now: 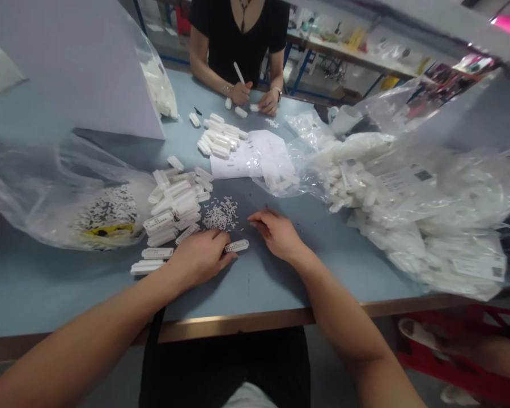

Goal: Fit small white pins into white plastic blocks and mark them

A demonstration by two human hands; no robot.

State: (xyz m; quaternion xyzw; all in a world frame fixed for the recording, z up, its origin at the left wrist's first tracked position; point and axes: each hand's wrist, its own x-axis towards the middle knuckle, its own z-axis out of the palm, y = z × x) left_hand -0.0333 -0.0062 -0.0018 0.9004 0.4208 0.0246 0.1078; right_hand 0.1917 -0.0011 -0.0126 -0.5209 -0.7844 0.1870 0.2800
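Note:
My left hand [202, 256] rests on the blue table [280, 277] with its fingers curled around one end of a small white plastic connector [237, 245]. My right hand [275, 232] lies palm down just right of that connector, fingers bent with the tips on the table; what is under them, if anything, is hidden. A scatter of tiny white pieces [221, 215] lies just beyond both hands. A heap of white connectors [176, 205] sits to the left of it.
A person in black sits across the table, hands [255, 97] at work on white parts beside another connector pile [219, 139]. Clear bags of white parts [429, 209] fill the right side. A crumpled plastic bag [63, 198] lies at left. A grey box [76, 68] stands behind it.

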